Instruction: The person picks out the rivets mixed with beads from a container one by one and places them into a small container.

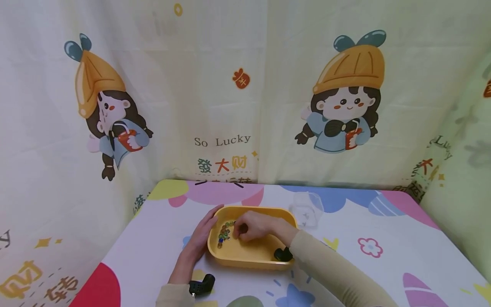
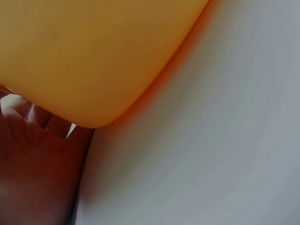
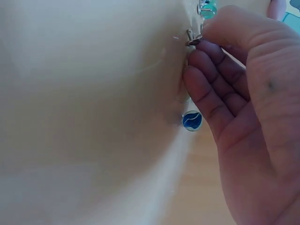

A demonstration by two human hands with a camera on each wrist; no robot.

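A yellow tray [image 1: 253, 263] stands on the table with a group of coloured glass marbles [image 1: 223, 234] near its left end. My left hand [image 1: 203, 232] rests along the tray's left side, fingers mostly straight. In the left wrist view, the tray's outer wall [image 2: 93, 61] hides part of those fingers. My right hand [image 1: 251, 226] is inside the tray, just right of the marbles. Between thumb and forefinger it pinches a small metal tack [image 3: 192, 41]. A blue marble [image 3: 192, 121] lies below the fingers in the right wrist view, and a green marble [image 3: 209, 10] shows near the thumb.
Behind the tray's right corner stands a clear plastic box [image 1: 307, 211] with a few small things inside. The patterned tablecloth [image 1: 345, 238] covers the table, and a printed curtain [image 1: 284, 106] hangs behind it. Black wrist cameras sit on both wrists.
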